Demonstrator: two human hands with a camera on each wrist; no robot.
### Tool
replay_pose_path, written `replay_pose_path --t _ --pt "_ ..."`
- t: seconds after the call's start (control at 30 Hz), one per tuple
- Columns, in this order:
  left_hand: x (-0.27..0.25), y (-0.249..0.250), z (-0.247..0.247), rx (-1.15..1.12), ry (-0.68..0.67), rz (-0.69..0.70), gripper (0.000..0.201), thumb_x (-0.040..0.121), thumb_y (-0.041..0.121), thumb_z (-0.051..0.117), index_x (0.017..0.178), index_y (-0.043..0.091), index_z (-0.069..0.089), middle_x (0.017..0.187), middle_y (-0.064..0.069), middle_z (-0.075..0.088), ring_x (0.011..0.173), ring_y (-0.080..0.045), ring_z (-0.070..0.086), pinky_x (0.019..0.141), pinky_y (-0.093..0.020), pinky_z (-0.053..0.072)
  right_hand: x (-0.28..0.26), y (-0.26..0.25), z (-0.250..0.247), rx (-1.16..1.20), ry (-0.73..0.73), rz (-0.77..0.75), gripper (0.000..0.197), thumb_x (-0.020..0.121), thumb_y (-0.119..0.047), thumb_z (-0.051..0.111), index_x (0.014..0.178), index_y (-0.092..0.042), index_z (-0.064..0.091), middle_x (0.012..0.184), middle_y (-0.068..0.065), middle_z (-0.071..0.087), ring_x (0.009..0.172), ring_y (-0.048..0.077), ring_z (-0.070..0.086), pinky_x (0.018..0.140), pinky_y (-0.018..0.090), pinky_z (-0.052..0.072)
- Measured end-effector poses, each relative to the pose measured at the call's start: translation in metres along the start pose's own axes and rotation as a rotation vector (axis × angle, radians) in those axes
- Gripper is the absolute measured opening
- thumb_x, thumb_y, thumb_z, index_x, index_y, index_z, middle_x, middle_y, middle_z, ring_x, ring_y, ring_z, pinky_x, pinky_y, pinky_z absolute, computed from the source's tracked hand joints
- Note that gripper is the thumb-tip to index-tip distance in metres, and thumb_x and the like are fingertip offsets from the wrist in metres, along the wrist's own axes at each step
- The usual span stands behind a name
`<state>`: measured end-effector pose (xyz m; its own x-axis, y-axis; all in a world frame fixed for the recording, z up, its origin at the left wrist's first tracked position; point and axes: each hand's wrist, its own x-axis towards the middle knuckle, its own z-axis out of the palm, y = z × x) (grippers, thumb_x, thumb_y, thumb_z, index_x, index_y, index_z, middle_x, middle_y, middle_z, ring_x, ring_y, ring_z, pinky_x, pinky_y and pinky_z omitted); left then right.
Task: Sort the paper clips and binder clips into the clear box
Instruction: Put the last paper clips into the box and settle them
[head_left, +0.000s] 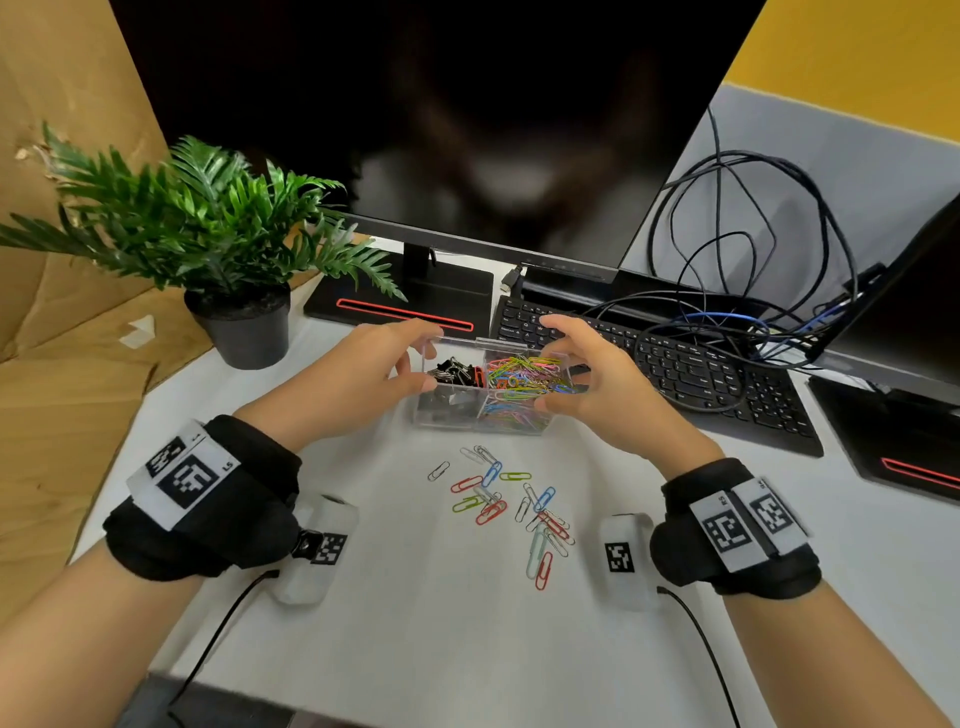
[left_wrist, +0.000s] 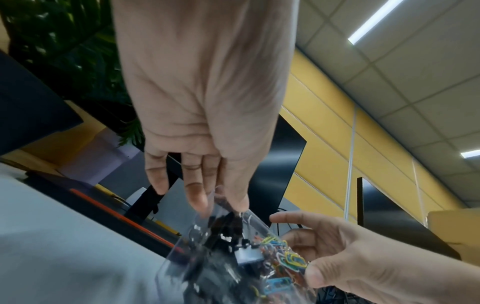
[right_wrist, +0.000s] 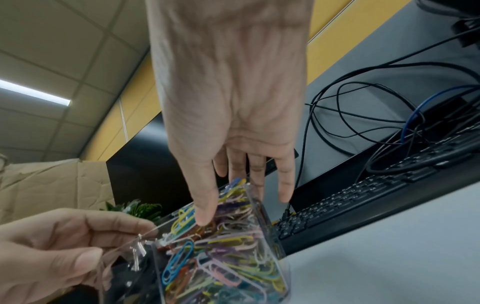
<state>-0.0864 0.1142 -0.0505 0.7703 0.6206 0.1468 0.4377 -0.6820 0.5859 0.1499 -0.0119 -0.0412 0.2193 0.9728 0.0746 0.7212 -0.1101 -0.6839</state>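
Fingers of our left hand (head_left: 374, 364) curl around the left end of the clear box (head_left: 485, 413), thumb on the near wall and fingertips (left_wrist: 197, 200) over the rim; our right hand (head_left: 587, 374) grips the right end the same way, thumb (right_wrist: 205, 214) at the near edge. The box appears to sit on the white desk (head_left: 415, 623) just ahead of the keyboard (head_left: 675, 374). Its left compartment holds black binder clips (head_left: 452, 371), its right compartment coloured paper clips (head_left: 524, 374). A scatter of loose paper clips (head_left: 509, 499) lies on the desk near us, unsorted. Risk: the right compartment looks heaped to the rim, so any tilt or jolt may spill clips or mix them across the divider.
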Motion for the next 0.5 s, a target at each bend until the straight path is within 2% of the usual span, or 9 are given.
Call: replay_pose_path --t 0.17,0.33,0.5 --pt "-0.0006 -0.0056 0.0050 -0.032 -0.052 -0.051 0.047 0.094 0.026 0.060 0.138 0.023 0.045 0.119 0.011 0.056 0.090 -0.007 0.057 0.071 -0.013 0.041 -0.0002 0.0031 0.0028 -0.026 -0.036 0.036 0.082 0.079 -0.011 0.076 0.144 -0.032 0.030 0.123 -0.006 0.052 0.117 0.018 0.050 0.102 0.042 0.044" --pt "-0.0020 -0.0036 0.0039 -0.049 -0.044 -0.047 0.049 0.085 0.026 0.071 0.129 0.025 0.048 0.113 0.009 0.059 0.086 -0.004 0.060 0.068 -0.014 0.041 -0.0003 0.0090 0.0038 0.009 -0.039 0.052 0.088 0.075 -0.009 0.079 0.144 -0.033 0.029 0.113 -0.010 0.051 0.114 0.022 0.051 0.103 0.048 0.043" --pt "-0.0018 -0.0030 0.0020 -0.040 -0.007 -0.039 0.045 0.088 0.024 0.069 0.128 0.022 0.050 0.109 0.010 0.059 0.086 -0.005 0.060 0.067 -0.015 0.040 -0.0018 0.0112 0.0053 0.039 -0.010 0.032 0.088 0.076 -0.010 0.079 0.142 -0.039 0.028 0.115 -0.006 0.054 0.114 0.022 0.053 0.101 0.048 0.044"
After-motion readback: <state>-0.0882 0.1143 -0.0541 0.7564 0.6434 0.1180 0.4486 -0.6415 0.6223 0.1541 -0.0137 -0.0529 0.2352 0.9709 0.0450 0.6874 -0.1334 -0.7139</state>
